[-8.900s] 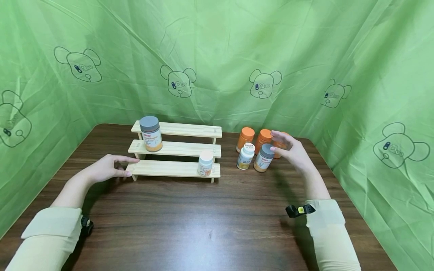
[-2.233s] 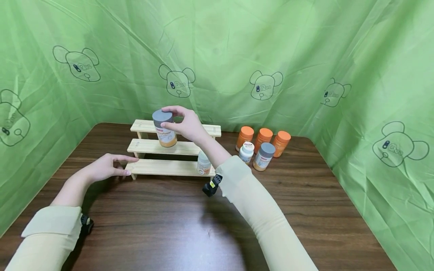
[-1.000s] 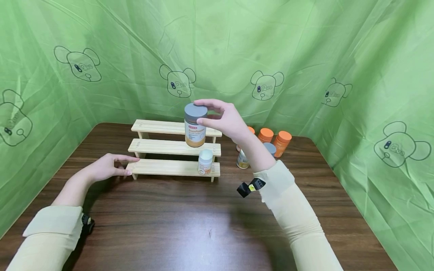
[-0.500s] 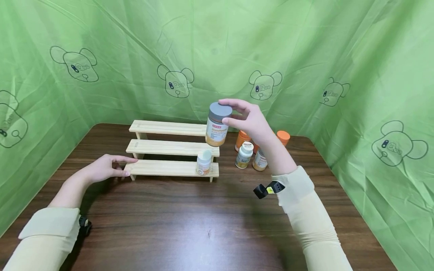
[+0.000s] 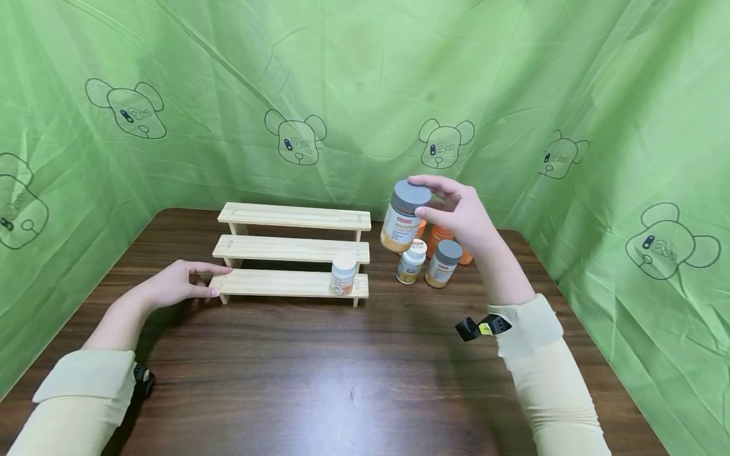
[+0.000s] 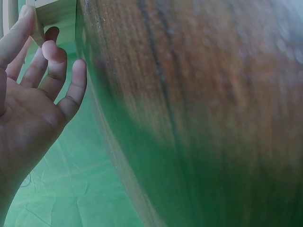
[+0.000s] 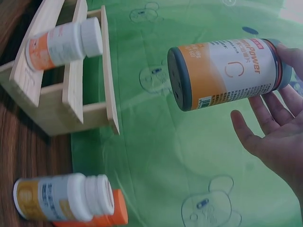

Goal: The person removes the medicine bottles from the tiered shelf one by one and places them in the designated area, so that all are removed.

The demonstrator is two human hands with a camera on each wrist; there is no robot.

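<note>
My right hand (image 5: 461, 212) grips a grey-lidded supplement bottle (image 5: 401, 223) by its lid, thumb at the near side. The bottle hangs slightly tilted in the air, right of the three-tier wooden display stand (image 5: 279, 249). Its dark base and orange-and-white label show in the right wrist view, where the hand (image 7: 279, 137) reaches in from the right. At the left end of the lowest tier, my left hand (image 5: 171, 284) pinches the board between thumb and fingers. A small white bottle (image 5: 343, 275) stands at that tier's right end.
On the table right of the stand are a white-capped bottle (image 5: 411, 262), another grey-lidded bottle (image 5: 443, 265) and orange bottles (image 5: 439, 238) partly hidden behind the held bottle and right hand. Green cloth (image 5: 365, 82) hangs around the table's back and sides.
The grey-lidded bottle stood at the left of the middle tier; my right hand took it by the lid, lifted it and carried it right, past the stand. My left hand stayed put.
</note>
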